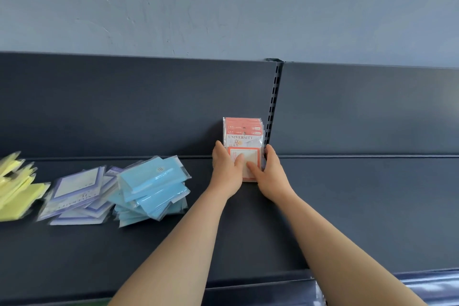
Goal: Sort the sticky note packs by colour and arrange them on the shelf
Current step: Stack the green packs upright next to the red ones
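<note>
Orange packs [244, 131] stood upright at the shelf [347, 206] back.
Left hand [227, 169] and right hand [269, 174] clasp their sides; next, probably, release gently, then gather the blue packs [151, 189].

Logging from my remote station, body only. Two arms show on my feed, cut off at the bottom frame edge. Left forearm [173, 243]: bare along its whole visible length, slim, smooth, narrowing toward the wrist. Right forearm [335, 243]: same, bare to the wrist, same slim taper. Left hand [227, 169]: bare, with a bare wrist. Right hand [272, 174]: bare, with a bare wrist. Both thumbs have rounded tips, but the nails are too blurred to tell. Elbows and upper arms are out of frame, so I can't tell what is worn higher up.
</note>
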Motion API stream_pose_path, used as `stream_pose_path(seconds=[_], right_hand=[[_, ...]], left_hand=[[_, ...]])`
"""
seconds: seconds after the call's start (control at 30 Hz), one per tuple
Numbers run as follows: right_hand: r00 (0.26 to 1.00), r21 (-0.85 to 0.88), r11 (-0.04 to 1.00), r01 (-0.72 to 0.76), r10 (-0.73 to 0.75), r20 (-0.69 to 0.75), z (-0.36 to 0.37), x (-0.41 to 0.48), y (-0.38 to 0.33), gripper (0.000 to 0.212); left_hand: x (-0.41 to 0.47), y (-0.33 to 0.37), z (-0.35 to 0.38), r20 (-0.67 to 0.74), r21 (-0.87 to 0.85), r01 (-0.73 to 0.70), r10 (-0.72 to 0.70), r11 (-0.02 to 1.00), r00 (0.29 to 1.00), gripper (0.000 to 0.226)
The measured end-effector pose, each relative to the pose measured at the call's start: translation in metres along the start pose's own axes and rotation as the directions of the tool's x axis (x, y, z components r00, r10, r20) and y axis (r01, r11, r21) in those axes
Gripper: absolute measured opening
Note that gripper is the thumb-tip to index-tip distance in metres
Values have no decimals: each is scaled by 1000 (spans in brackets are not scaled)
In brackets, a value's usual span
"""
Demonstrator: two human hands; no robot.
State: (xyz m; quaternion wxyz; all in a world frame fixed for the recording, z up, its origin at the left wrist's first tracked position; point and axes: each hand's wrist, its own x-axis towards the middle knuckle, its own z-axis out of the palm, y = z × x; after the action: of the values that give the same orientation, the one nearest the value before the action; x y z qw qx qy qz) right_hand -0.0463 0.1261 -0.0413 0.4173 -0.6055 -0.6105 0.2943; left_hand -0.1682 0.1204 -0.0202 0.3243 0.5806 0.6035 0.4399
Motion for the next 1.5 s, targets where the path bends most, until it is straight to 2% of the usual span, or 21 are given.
stream_pose_path(seconds=[0.17, 0.27, 0.57, 0.7, 0.83, 0.93, 1.17, 1.5], right_hand=[[998, -139, 988, 60, -62, -13, -4, -14, -12, 44], [993, -210, 971, 113, -120, -18, -5, -20, -12, 39], [972, -368, 908, 199, -232, -46, -13, -33, -25, 54], [945, -411, 865, 286, -327, -31, -17, -35, -40, 67], [904, -445, 814, 373, -428, -24, -21, -41, -78, 55], [899, -473, 790, 389, -438, 7, -13, -48, -111, 58], [852, -424, 752, 505, -512, 107, 61, -76, -183, 55], [827, -317, 764, 562, -511, 234, 228, -112, -272, 51]], left_hand=[[-18, 15, -13, -30, 94, -27, 30, 995, 999, 69], [-32, 15, -22, -19, 169, -44, 48, 985, 999, 66], [-55, 22, -35, 2, 226, -95, 97, 970, 995, 53], [-62, 36, -49, -5, 251, -184, 192, 950, 981, 48], [-67, 51, -88, -42, 368, -260, 295, 893, 955, 48], [-71, 50, -129, -88, 453, -273, 347, 849, 934, 50], [-93, 13, -228, -215, 556, -175, 344, 813, 914, 43], [-105, -84, -401, -341, 521, -15, 224, 853, 913, 35]])
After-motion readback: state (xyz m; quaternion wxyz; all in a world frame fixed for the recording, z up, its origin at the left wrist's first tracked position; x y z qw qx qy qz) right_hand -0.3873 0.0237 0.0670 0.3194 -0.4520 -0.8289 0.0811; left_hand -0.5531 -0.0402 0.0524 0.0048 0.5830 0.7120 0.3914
